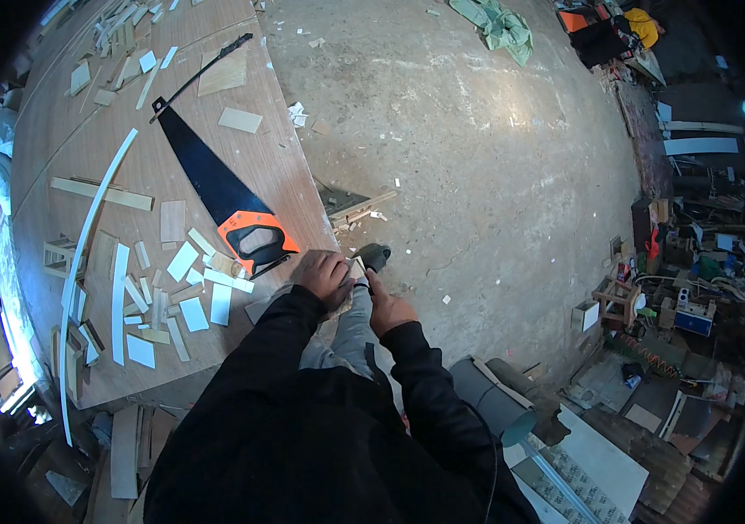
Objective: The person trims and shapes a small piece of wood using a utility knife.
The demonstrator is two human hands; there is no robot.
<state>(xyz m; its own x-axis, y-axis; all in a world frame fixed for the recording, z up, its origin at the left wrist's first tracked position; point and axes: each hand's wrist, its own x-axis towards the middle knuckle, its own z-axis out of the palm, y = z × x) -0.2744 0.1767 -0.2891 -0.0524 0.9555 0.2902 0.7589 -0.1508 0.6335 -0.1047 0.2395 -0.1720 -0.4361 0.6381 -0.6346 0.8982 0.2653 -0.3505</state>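
The left hand (pixel 324 275) presses down on a small wood piece (pixel 357 293) at the desk (pixel 241 166) edge, over the person's raised knee (pixel 346 336); its grip is closed over the piece, fingers curled on top. The right hand (pixel 387 310) sits just beside it, wrapped around something thin and dark — too small to tell what. A grey shoe (pixel 375 255) shows just past both hands, on the concrete floor (pixel 477 157).

On the desk, near the left hand, lies a handsaw (pixel 215 188) with a black blade and orange-and-black handle, the handle end closest to the hand. Pale offcuts (pixel 193 310) lie scattered left of the hands, some flat, some in thin strips. A long curved white strip (pixel 93 236) runs down the desk's left side. A second slim dark saw (pixel 202 74) lies further up the desk.

A green cloth (pixel 499 26) lies on the floor far off — well apart from the hands. Tools and clutter (pixel 669 297) fill the right side.
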